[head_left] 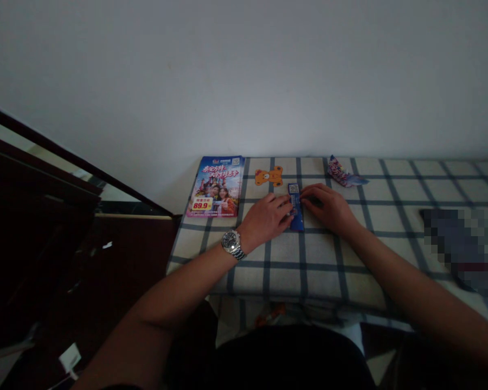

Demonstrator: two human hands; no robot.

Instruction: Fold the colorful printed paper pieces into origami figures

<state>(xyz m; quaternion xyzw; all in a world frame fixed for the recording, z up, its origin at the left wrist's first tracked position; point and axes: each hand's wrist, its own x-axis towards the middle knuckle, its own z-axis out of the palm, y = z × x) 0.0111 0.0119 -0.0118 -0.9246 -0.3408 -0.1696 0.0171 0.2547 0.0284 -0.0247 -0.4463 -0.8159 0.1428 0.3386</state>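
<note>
spanning the lower centre: checked tablecloth (317, 276). left hand (266, 218), loosely curled, and right hand (327, 207), half closed, touch opposite edges of a folded blue flyer (296, 208), mid-frame; firm grip cannot be told. creasing appears in hand; even fingertip pressure is called for next.

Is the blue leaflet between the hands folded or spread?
Folded: the blue leaflet shows as a narrow strip with a QR code, much slimmer than the flat leaflet at left.
</note>
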